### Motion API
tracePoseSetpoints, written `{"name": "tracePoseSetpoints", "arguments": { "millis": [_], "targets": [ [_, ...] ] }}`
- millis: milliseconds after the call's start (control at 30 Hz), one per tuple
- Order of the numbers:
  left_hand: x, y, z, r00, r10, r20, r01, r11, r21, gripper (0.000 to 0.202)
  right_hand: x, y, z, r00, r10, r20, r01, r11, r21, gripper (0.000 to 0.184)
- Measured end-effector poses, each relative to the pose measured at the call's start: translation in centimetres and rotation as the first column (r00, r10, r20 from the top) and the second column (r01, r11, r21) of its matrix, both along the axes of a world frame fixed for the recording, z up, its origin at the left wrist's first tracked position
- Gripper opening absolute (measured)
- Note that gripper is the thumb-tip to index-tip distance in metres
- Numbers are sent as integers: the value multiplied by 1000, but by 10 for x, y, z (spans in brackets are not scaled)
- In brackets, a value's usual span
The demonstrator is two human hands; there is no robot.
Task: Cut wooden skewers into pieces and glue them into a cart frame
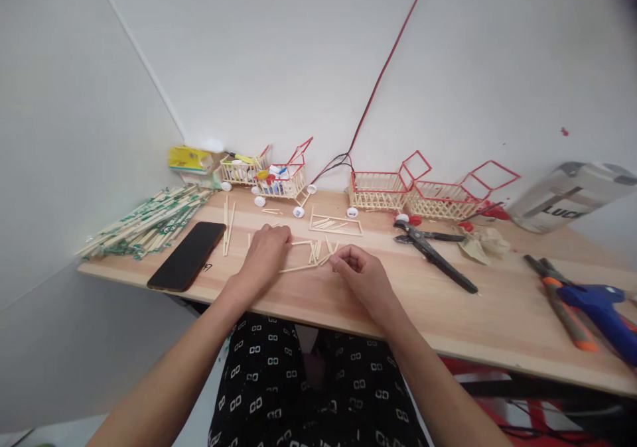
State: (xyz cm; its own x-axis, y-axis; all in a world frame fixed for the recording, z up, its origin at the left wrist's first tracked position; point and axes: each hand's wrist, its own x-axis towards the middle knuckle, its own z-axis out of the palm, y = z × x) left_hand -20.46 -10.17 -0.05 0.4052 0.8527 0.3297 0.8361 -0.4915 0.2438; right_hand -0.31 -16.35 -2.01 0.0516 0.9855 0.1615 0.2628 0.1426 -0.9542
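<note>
My left hand (266, 251) rests palm down on the table, its bent fingers holding down the left end of a flat frame of thin wooden sticks (298, 269). Its fingertips are partly hidden. At the frame's right end, my right hand (362, 273) has its fingers curled, with thumb and forefinger pinched at the end of a short wooden stick (325, 259). Several cut stick pieces (314, 252) lie inside and beside this frame. Just behind it is a second rectangular stick frame (361, 228) with short pieces inside. Longer loose sticks (229, 227) lie left of my left hand.
A phone (188, 256) and a pile of wrapped chopsticks (149, 225) are at left. Small stick-built carts (281, 185) with red handles line the wall, two more (378, 191) farther right. Black cutters (438, 258), pliers (567, 311) and a blue glue gun (600, 314) lie right.
</note>
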Motion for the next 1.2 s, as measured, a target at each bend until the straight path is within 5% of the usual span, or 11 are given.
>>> {"name": "tracePoseSetpoints", "arguments": {
  "millis": [267,567,1200],
  "targets": [
    [-4,-18,23,962,-131,240,108,989,104,22,-19,-3,16,968,-160,194,120,972,201,19],
    [14,-46,38,959,-112,261,78,988,136,24,-19,-1,15,829,-365,424,125,859,497,17],
    [24,-58,43,984,-81,157,52,982,184,23,-20,-1,15,732,-474,490,161,818,551,21]
  ]
}}
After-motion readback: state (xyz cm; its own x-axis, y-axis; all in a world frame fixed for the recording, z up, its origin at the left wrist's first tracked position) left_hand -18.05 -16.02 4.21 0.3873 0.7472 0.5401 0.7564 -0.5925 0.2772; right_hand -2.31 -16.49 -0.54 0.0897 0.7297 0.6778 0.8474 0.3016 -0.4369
